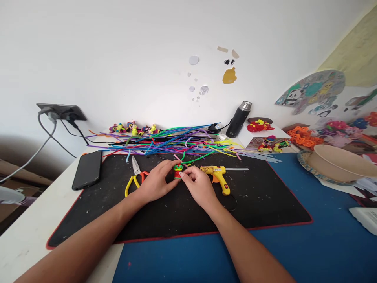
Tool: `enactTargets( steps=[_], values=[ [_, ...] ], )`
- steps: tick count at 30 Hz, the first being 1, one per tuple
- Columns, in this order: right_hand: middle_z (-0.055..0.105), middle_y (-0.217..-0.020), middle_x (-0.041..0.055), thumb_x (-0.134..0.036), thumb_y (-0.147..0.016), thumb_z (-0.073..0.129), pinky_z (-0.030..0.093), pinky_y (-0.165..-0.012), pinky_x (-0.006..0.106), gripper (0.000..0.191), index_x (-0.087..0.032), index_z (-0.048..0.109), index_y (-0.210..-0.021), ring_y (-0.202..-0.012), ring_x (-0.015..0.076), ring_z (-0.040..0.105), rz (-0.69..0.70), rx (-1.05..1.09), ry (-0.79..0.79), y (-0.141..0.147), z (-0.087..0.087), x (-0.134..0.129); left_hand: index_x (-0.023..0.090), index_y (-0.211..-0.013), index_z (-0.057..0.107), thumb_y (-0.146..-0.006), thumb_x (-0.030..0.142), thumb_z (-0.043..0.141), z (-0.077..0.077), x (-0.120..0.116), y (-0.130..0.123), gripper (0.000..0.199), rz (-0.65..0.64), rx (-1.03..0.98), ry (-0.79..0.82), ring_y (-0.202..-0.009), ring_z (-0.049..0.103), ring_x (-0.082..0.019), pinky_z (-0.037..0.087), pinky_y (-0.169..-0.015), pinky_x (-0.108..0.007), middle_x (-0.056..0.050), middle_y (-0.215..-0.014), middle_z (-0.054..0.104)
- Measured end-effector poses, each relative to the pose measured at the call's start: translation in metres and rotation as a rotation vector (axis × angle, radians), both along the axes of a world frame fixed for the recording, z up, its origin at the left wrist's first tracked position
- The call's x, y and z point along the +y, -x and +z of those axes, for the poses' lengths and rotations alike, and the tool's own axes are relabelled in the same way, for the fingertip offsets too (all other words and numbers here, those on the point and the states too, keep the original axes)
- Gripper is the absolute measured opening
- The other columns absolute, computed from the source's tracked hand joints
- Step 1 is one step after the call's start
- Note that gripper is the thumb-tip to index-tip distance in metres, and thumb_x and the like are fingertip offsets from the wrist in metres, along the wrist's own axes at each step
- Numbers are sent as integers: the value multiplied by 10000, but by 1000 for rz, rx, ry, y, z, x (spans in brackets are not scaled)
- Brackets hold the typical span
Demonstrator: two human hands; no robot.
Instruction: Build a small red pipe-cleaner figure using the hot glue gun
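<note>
A small red and green pipe-cleaner figure (178,171) is held between my two hands, just above the black mat (250,208). My left hand (159,181) curls round its left side, with thumb and fingers closed on it. From the right, the pinched thumb and forefinger of my right hand (198,184) grip its edge. A short pink pipe cleaner (177,158) pokes out near the left fingertips. Pliers with yellow and red handles (136,169) lie beside my left hand. A yellow hot glue gun (216,173) with a glue stick in it rests beyond my right hand.
Loose coloured pipe cleaners (165,142) spread along the back, with small finished figures (134,129) behind. A black phone (87,169) lies left. A black flask (239,119) stands by the wall. At right are a beige bowl (344,163) and orange pipe-cleaner pieces (303,136).
</note>
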State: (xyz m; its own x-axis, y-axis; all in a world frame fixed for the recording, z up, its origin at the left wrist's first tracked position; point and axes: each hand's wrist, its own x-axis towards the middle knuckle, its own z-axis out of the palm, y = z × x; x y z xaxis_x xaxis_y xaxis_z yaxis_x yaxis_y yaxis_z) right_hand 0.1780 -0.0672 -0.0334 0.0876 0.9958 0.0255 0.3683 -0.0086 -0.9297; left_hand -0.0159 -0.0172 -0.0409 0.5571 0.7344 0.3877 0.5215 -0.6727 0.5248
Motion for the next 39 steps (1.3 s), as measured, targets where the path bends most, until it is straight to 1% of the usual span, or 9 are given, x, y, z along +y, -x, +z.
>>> enactTargets(
  steps=[4,11,18,24,28,31,35,39],
  values=[
    [560,-583,-56,-429,-925,667,355,-575,304,216,-236,655,-830,-555,168,517,-3,-6,10,0,1,0,245,-1490,542,-951,263,657,-2,0,0,552,-16,-13,-37,-1132,684,-259,564,-1036,-413,-101,-1225,685],
    [557,-582,-60,-407,-930,659,332,-567,301,198,-236,647,-831,-552,164,514,5,0,18,0,1,-1,245,-1493,546,-957,248,636,-2,-1,0,544,-22,25,-66,-1165,690,-286,573,-1036,-447,-122,-1242,693],
    [567,-603,-58,-377,-936,658,352,-579,293,173,-229,648,-848,-563,158,512,19,-1,30,0,-4,0,198,-1468,550,-956,240,633,-5,-1,-2,521,-16,47,-133,-1128,695,-292,587,-1003,-446,-138,-1222,700],
    [565,-591,-58,-349,-937,656,348,-568,290,166,-234,636,-819,-553,159,519,23,-20,29,1,-2,0,198,-1471,547,-944,222,637,-6,-1,-2,535,-27,60,-172,-1126,697,-293,592,-993,-431,-136,-1212,704],
    [574,-590,-57,-350,-935,655,352,-568,292,164,-237,630,-818,-548,161,522,25,-17,31,1,0,-1,208,-1471,555,-955,235,631,-6,-1,-2,522,-23,53,-149,-1125,698,-292,592,-990,-434,-134,-1218,708],
    [571,-593,-54,-381,-935,655,346,-562,294,191,-237,628,-812,-549,161,514,22,-5,33,1,1,-1,233,-1469,566,-954,243,638,-4,-1,-1,519,-12,36,-110,-1128,700,-280,585,-1003,-422,-117,-1218,709],
    [555,-583,-55,-423,-934,646,329,-553,297,231,-236,627,-800,-542,158,491,8,21,35,0,0,-1,229,-1462,573,-944,250,659,-2,0,0,526,14,2,-68,-1067,698,-255,585,-988,-401,-96,-1177,705],
    [565,-585,-53,-426,-926,642,316,-557,300,220,-236,637,-816,-551,163,501,-12,22,39,-1,2,-1,222,-1450,580,-939,258,671,-1,1,0,520,36,-22,-35,-1026,689,-240,588,-956,-381,-85,-1150,699]
  ],
)
